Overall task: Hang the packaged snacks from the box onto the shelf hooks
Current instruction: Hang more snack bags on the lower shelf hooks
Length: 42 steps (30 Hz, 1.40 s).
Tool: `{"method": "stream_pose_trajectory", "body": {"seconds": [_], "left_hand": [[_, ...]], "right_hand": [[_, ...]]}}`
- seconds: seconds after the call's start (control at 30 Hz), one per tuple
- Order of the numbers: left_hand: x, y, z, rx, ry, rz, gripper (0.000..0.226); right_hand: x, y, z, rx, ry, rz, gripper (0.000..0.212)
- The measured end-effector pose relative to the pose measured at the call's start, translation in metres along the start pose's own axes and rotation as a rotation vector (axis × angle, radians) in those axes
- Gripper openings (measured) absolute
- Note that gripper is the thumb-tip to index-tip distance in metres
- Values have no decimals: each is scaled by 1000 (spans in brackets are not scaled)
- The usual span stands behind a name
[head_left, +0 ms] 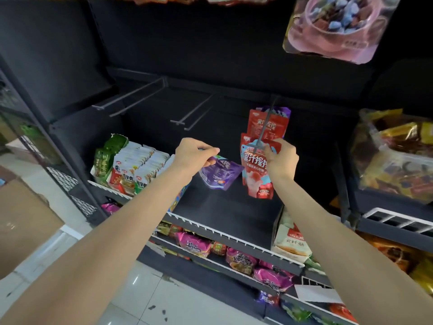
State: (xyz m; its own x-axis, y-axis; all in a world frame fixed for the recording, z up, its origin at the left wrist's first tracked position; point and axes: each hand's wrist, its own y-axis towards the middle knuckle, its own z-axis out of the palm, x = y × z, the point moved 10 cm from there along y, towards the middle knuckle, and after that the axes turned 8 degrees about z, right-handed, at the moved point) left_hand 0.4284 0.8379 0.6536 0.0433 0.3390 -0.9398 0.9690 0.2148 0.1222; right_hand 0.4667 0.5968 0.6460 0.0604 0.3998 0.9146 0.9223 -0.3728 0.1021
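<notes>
Starting at the far left, a cardboard box (pixel 21 221) is standing on the floor, well apart from the shelf. Two bare hooks (pixel 131 96) are projecting from the dark back panel, left of centre.

The left hand (pixel 195 152) is curled around the top edge of a purple packet (pixel 221 174), which is being held tilted, its lower end hanging free just above the shelf (pixel 218 207). Because only a corner is being pinched, the packet is judged likely to slip or swing while attention is being given to the other side.

Just to the right, a red packet (pixel 257 170) is being pinched at its top by the right hand (pixel 282 158), right at the tip of the loaded hook (pixel 264 127). Whether the hanging hole is already over the wire is not being shown clearly. If the hole is being missed, or the top is being let go too soon, the packet could drop to the shelf; a hard push could also tear the thin header.

As for looks, the red packet is a glossy, flat pouch with white lettering and a pink picture low on its face, hanging upright. Behind it, farther along the same hook, another red packet (pixel 269 125) is hanging, with a purple one partly hidden behind that.
</notes>
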Motion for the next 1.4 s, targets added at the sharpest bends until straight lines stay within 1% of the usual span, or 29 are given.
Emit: {"method": "stream_pose_trajectory", "body": {"seconds": [0.07, 0.13, 0.2, 0.3, 0.37, 0.43, 0.47, 0.5, 0.53, 0.63, 0.67, 0.7, 0.73, 0.77, 0.8, 0.83, 0.87, 0.9, 0.97, 1.07, 1.17, 1.2, 1.23, 1.27, 1.3, 1.37, 1.4], "left_hand": [[3, 2, 4, -1, -31, -46, 10], [4, 5, 8, 2, -51, -77, 11], [3, 8, 12, 15, -60, -91, 12], [4, 10, 18, 27, -77, -108, 11], [5, 9, 20, 31, -102, -124, 9], [8, 5, 21, 39, -150, -150, 9], [9, 3, 23, 44, -185, -173, 9], [11, 1, 26, 46, -223, -202, 9], [13, -1, 29, 45, -263, -236, 9], [16, -7, 44, 52, -374, -330, 7], [16, -10, 50, 60, -400, -352, 8], [16, -12, 56, 67, -431, -367, 8], [15, -14, 63, 77, -467, -376, 8], [12, -15, 69, 91, -499, -378, 9], [9, -17, 74, 106, -523, -373, 9], [5, -18, 78, 118, -543, -365, 9], [2, -20, 81, 127, -565, -357, 12], [0, -21, 83, 135, -581, -351, 16], [0, -23, 85, 170, -547, -323, 22], [6, -27, 85, 221, -387, -274, 25], [14, -27, 81, 171, -302, -261, 22], [16, -25, 77, 131, -273, -251, 27], [18, -22, 72, 84, -255, -242, 40], [20, -20, 67, 44, -254, -236, 52], [23, -17, 62, 22, -251, -228, 58], [25, -14, 57, 37, -197, -191, 60], [23, -14, 56, 86, -116, -156, 57]], "right_hand": [[3, 20, 2, -26, -75, 16, 24], [2, 44, 6, -6, -122, 82, 18], [1, 66, 9, 8, -194, 120, 26], [0, 85, 16, 44, -213, 166, 22], [2, 81, 18, 37, -230, 127, 29], [8, 58, 2, -93, -227, 12, 34], [9, 42, -7, -144, -182, -47, 31], [9, 24, -11, -122, -115, -94, 27], [6, 10, -7, -17, -28, -114, 25], [3, -36, 16, 489, 190, -96, 29], [2, -47, 21, 636, 235, -77, 35], [-1, -54, 24, 731, 267, -49, 42], [-3, -55, 24, 757, 287, -22, 44], [-5, -53, 21, 710, 269, -17, 39], [-5, -47, 14, 611, 243, -25, 30], [-5, -41, 6, 503, 217, -31, 26], [-7, -35, 1, 424, 207, -22, 27], [-9, -32, -2, 385, 197, -8, 29], [-11, -32, -1, 380, 174, -4, 29], [-8, -42, 4, 375, 92, -59, 27], [4, -59, 10, 355, -25, -219, 26], [7, -64, 13, 361, -65, -255, 27], [9, -68, 16, 383, -98, -276, 29], [8, -71, 21, 440, -110, -278, 33], [5, -73, 26, 540, -94, -252, 40], [-4, -78, 34, 788, 11, -116, 54], [-9, -77, 34, 856, 79, -37, 56]]}}
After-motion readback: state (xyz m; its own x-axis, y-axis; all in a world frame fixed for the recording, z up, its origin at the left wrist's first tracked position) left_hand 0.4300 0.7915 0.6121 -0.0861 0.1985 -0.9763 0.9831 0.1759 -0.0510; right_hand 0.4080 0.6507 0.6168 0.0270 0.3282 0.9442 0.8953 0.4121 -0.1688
